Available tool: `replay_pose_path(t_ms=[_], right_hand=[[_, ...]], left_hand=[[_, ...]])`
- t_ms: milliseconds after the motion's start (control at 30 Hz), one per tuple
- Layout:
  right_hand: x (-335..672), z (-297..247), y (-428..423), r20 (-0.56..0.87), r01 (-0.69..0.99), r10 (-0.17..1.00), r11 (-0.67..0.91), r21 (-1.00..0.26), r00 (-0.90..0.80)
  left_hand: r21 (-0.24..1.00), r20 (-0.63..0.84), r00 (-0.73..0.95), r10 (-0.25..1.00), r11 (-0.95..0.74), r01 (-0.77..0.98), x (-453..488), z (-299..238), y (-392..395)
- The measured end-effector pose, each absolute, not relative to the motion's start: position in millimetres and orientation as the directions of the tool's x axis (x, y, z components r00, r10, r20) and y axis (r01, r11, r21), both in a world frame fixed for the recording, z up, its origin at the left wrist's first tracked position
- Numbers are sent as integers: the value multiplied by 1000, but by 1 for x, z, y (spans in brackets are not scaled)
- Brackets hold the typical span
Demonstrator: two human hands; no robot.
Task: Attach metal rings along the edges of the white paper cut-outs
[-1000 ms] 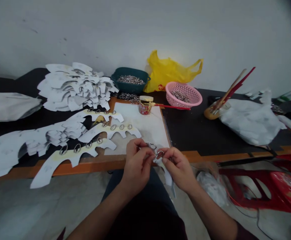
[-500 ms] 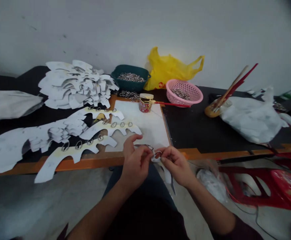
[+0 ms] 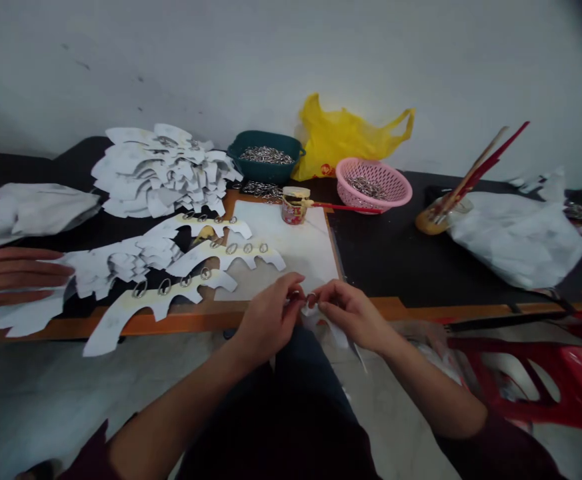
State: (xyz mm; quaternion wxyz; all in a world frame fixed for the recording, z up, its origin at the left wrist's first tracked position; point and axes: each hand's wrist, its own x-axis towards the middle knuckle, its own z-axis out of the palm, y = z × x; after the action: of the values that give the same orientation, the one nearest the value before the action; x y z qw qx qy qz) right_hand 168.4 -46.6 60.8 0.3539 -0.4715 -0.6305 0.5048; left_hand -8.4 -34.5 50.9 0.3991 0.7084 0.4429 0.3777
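My left hand (image 3: 271,313) and my right hand (image 3: 351,310) meet over the table's front edge, pinching a white card strip (image 3: 323,325) that hangs down between them. Any metal ring on it is hidden by my fingers. Just left of my left hand lie curved white card pieces (image 3: 163,301) with metal rings set along them, on a white board (image 3: 291,247). Another person's hand (image 3: 13,277) reaches in at the far left, near a loose heap of white card pieces (image 3: 121,267).
Behind the board stand a stack of white cards (image 3: 163,175), a teal basket of metal rings (image 3: 265,157), a pink basket (image 3: 373,187), a glue jar (image 3: 295,207) with a red-handled brush (image 3: 345,207), and a yellow bag (image 3: 343,143). A white plastic bag (image 3: 515,237) lies right; a red stool (image 3: 535,380) stands below.
Another person's hand has come in at the far left. My hands have drawn closer together, now hiding the ring they showed earlier. The view has shifted slightly.
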Motion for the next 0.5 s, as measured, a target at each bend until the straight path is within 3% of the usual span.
replay_pose_path(t_ms=[100, 233, 300, 367, 433, 500], right_hand=[[170, 76, -35, 117, 602, 919, 338, -724, -376], [173, 75, -18, 78, 797, 878, 462, -390, -471], [174, 62, -11, 38, 824, 886, 446, -351, -463], [174, 43, -4, 55, 828, 899, 423, -368, -435], [173, 25, -1, 135, 836, 909, 416, -359, -394], [174, 10, 0, 242, 841, 900, 428, -332, -363]], left_hand=[[938, 14, 213, 977, -86, 335, 0, 55, -26], [915, -353, 207, 912, 290, 282, 11, 50, -7], [894, -325, 185, 928, 238, 380, 14, 41, 0], [833, -168, 195, 966, 33, 553, 18, 32, 3], [692, -49, 242, 969, -141, 708, 20, 24, 4], [553, -22, 273, 962, -216, 805, 23, 21, 2]])
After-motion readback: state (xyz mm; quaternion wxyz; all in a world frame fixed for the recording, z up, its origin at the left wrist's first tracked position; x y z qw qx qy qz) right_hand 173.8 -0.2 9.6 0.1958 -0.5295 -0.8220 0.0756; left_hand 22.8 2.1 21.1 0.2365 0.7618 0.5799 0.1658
